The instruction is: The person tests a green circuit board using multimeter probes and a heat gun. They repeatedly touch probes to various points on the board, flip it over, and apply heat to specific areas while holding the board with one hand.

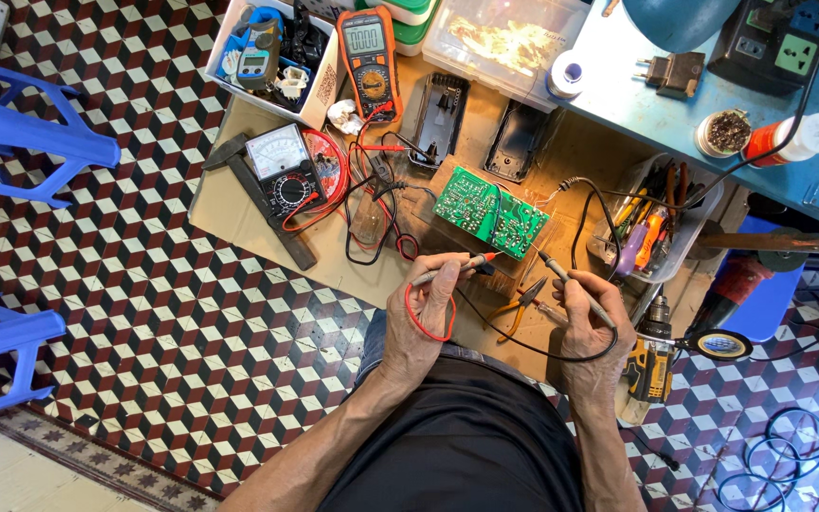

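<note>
**Two probes at the green circuit board**

My left hand (421,318) has its grip closed around the red-tipped probe (457,267), whose tip points at the near edge of the green circuit board (488,210). My right hand (591,322) has its grip closed on the black probe (571,282), its tip just short of the board's near right corner. The red lead loops over my left hand; the black lead curves under my right.

Around the board: on its far left stands an orange digital multimeter (369,59), and further left lies an analogue meter (279,169) with red and black wires tangled between it and the board. Two open black casings (438,116) lie beyond the board. To the board's right sits a clear tub of hand tools (651,223). Orange-handled pliers (516,301) lie between my hands, near the board's front edge.

The board rests on brown cardboard on the tiled floor; the blue desk (618,104) rises beyond it. Two blue plastic stools, far left of the board, are cut off by the frame. My forearms hide what lies below my hands.
</note>
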`<state>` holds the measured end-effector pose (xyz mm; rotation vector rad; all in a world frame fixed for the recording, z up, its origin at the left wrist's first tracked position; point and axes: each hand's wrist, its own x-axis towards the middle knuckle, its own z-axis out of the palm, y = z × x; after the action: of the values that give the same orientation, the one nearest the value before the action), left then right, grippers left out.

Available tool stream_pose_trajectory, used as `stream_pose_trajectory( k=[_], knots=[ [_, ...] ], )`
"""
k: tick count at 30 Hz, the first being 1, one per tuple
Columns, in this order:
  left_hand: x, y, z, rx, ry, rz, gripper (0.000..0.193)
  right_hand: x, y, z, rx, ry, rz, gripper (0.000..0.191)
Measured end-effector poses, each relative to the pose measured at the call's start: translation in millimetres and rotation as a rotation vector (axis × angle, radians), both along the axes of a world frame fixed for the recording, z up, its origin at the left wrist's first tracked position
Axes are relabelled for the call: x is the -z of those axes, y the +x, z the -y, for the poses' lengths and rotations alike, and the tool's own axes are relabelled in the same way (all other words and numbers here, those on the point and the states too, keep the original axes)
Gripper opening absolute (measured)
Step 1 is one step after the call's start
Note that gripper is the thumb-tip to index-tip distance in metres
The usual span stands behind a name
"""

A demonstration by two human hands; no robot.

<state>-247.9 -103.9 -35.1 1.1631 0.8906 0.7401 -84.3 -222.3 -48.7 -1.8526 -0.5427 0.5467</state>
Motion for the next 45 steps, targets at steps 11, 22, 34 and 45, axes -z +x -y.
stream_pose_trajectory(
  k=[11, 22, 34, 45],
  knots=[
    [-3, 1, 5, 0.027, 0.076, -0.113, 0.031, -5, 1, 2, 0.011, 0.004, 0.001, 0.026],
    [1, 11, 5, 0.041, 0.132, -0.117, 0.03, -10, 3, 4, 0.02, -0.009, -0.008, 0.025],
    [-1, 19, 6, 0.042, 0.097, -0.211, 0.032, -11, 11, 5, 0.034, 0.009, -0.048, 0.025],
    [6, 25, 5, -0.022, 0.008, -0.162, 0.032, 2, 18, 11, -0.042, 0.031, -0.044, 0.026]
  ],
)
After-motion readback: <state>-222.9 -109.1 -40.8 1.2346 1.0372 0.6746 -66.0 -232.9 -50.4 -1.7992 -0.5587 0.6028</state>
